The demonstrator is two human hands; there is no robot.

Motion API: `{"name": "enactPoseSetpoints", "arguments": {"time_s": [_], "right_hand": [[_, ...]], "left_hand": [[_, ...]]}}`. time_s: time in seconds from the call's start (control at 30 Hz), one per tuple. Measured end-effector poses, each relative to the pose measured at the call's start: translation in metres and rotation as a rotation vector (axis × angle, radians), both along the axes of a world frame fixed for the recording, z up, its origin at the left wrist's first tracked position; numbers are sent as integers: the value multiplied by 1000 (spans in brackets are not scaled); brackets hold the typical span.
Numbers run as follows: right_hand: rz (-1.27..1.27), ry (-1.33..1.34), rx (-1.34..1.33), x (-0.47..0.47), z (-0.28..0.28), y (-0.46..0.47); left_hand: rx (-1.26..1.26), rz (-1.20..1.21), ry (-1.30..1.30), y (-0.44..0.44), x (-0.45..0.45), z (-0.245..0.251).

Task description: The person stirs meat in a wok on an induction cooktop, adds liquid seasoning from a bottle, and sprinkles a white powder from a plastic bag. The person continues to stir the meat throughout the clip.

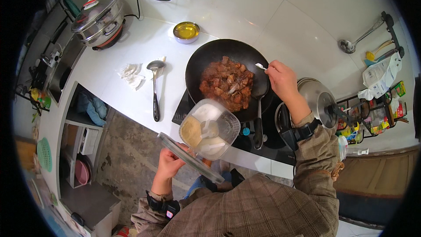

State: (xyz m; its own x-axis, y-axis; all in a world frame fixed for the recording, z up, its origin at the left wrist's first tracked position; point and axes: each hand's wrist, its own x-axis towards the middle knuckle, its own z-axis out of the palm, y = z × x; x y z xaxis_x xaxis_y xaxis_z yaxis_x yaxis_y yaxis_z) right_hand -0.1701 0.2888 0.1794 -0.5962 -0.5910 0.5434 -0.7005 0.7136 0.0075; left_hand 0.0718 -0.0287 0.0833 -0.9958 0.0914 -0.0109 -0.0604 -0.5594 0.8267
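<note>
My right hand (281, 76) pinches a small white spoon (260, 66) above the right side of a black wok (210, 51). What appears to be white seasoning sits on the spoon. Browned chunks of meat (227, 85) fill the middle of the wok, and a spatula (259, 118) rests inside with its handle over the near rim. My left hand (171, 163) grips a clear divided seasoning box (230, 128) by its raised lid (194, 159), just in front of the wok. White and tan powders and small spoons lie in its compartments.
A ladle (155, 89) and crumpled tissue (131, 75) lie left of the black cooktop (283, 151). Behind are a bowl of yellow oil (186, 32) and a lidded steel pot (98, 19). A pan lid (315, 102) and a condiment rack (368, 118) stand at right.
</note>
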Motion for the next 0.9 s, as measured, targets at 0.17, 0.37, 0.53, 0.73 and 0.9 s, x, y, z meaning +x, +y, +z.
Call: {"name": "enactPoseSetpoints", "arguments": {"time_s": [0.17, 0.37, 0.53, 0.73, 0.9], "right_hand": [[-6, -216, -315, 25, 18, -24], [261, -583, -425, 92, 36, -72], [308, -395, -43, 99, 22, -94], [293, -423, -7, 93, 2, -104], [297, -544, -194, 93, -9, -109]], "left_hand": [[-49, -23, 15, 2, 0, 3], [-87, -56, 35, 3, -2, 5], [-201, -62, 33, 2, -1, 6], [-222, -70, 82, 1, 1, 8], [-210, -67, 45, 1, 1, 10]]}}
